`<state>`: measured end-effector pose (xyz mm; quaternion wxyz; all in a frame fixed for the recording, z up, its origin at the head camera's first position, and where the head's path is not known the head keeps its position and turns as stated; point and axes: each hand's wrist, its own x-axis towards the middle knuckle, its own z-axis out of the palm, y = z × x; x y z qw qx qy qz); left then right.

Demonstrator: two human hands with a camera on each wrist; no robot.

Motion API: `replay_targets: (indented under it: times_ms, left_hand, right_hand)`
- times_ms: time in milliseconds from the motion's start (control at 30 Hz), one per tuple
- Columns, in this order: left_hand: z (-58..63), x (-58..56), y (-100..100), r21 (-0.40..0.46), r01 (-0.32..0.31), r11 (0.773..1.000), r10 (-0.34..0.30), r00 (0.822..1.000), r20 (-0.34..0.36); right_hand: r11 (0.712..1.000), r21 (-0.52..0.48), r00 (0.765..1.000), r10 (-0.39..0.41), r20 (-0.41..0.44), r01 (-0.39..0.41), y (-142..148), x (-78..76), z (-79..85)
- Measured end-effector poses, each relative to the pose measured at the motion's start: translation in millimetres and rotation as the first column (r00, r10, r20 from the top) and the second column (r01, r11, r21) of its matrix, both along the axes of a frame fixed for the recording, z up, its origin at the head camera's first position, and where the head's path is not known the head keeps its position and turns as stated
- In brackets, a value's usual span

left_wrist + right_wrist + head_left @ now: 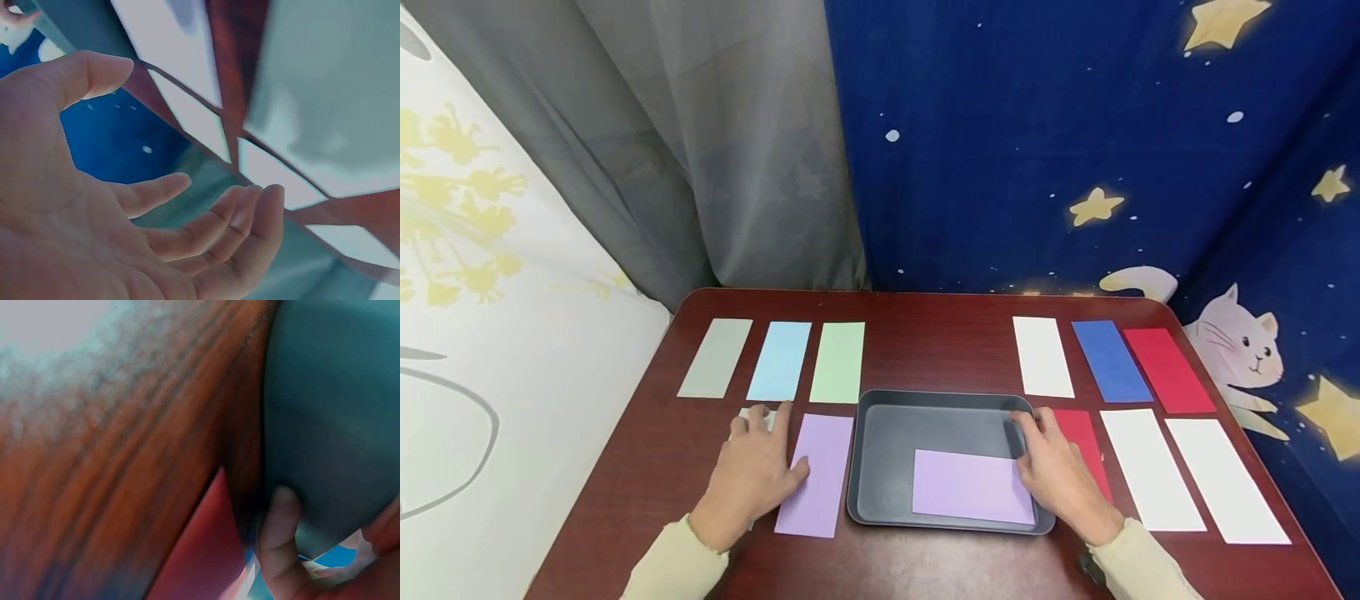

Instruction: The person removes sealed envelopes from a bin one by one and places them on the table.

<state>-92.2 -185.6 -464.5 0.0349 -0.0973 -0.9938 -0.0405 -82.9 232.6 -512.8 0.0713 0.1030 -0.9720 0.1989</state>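
My left hand (pixel 751 467) hovers with loosely bent fingers above a pale grey card (pixel 758 414), mostly hidden beneath it. Nothing lies between thumb and fingers of that hand (pixel 206 244) in the left wrist view, where a large pale card (pixel 319 81) shows blurred. Beside its thumb lies a lavender card (pixel 816 475). My right hand (pixel 1060 471) grips the right side of a dark grey tray (pixel 895 425), curled fingers at the rim. One fingertip (pixel 284 500) touches the tray (pixel 331 412) in the right wrist view. Another lavender card (pixel 970 487) lies crosswise inside the tray.
Left of the tray's far edge lie grey (pixel 715 358), light blue (pixel 779 361) and green cards (pixel 838 362). To the right lie white (pixel 1043 357), blue (pixel 1111 361) and red cards (pixel 1168 369), with another red card (pixel 1078 429) partly behind my right hand. Curtains hang behind the table.
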Motion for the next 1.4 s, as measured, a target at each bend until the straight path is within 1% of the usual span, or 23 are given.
replay_targets:
  times_ms: [100, 200, 267, 367, 467, 633, 733, 867, 967, 1067, 1200, 1400]
  left_hand:
    - [2.7, -5.0, 18, -0.016, 0.069, 0.997, -0.070, 0.997, -0.034]
    - [5.3, -7.7, 37, -0.051, 0.142, 0.989, -0.145, 0.988, -0.047]
    - [6.9, -8.4, 49, -0.081, 0.194, 0.978, -0.199, 0.978, -0.057]
    - [9.2, -7.9, 67, -0.128, 0.277, 0.952, -0.288, 0.954, -0.082]
    - [9.6, -6.0, 85, -0.164, 0.357, 0.919, -0.374, 0.924, -0.084]
    - [8.4, -1.1, 111, -0.199, 0.478, 0.855, -0.498, 0.866, -0.057]
    - [7.4, 0.6, 123, -0.222, 0.547, 0.807, -0.570, 0.820, -0.052]
    - [5.4, 1.6, 136, -0.264, 0.630, 0.731, -0.657, 0.754, -0.019]
    - [3.8, 0.7, 143, -0.294, 0.669, 0.683, -0.695, 0.718, 0.021]
    - [1.5, -1.3, 148, -0.312, 0.693, 0.650, -0.713, 0.698, 0.064]
    - [-1.8, -3.5, 154, -0.314, 0.715, 0.624, -0.722, 0.682, 0.117]
    - [-5.2, -4.0, 160, -0.311, 0.737, 0.600, -0.735, 0.661, 0.147]
  right_hand:
    - [1.000, 0.001, 1.000, -0.002, 0.005, 0.002, -1, 0.5, 0.1]
    - [1.000, 0.000, 1.000, -0.002, 0.004, 0.002, -1, 0.8, 0.0]
    - [1.000, -0.001, 1.000, -0.001, 0.003, 0.001, -1, 0.7, -0.1]
    - [1.000, 0.000, 1.000, -0.003, 0.005, 0.003, -1, 0.4, -0.3]
    - [1.000, 0.005, 1.000, -0.005, 0.009, 0.005, -1, 0.1, -0.6]
    - [1.000, 0.009, 1.000, 0.000, -0.002, 0.000, -1, -0.3, -1.0]
    - [1.000, 0.013, 0.999, 0.009, -0.030, -0.009, -1, -0.4, -0.7]
    - [1.000, 0.009, 0.999, 0.016, -0.048, -0.016, -1, -0.1, -0.5]
    - [1.000, 0.007, 0.999, 0.016, -0.043, -0.016, -1, -0.5, -0.7]
    - [1.000, 0.012, 0.999, 0.016, -0.040, -0.015, 0, -1.6, -1.1]
    - [1.000, 0.017, 0.999, 0.018, -0.042, -0.017, 0, -2.7, -1.5]
    - [1.000, 0.014, 0.999, 0.019, -0.044, -0.019, 0, -2.2, -1.2]
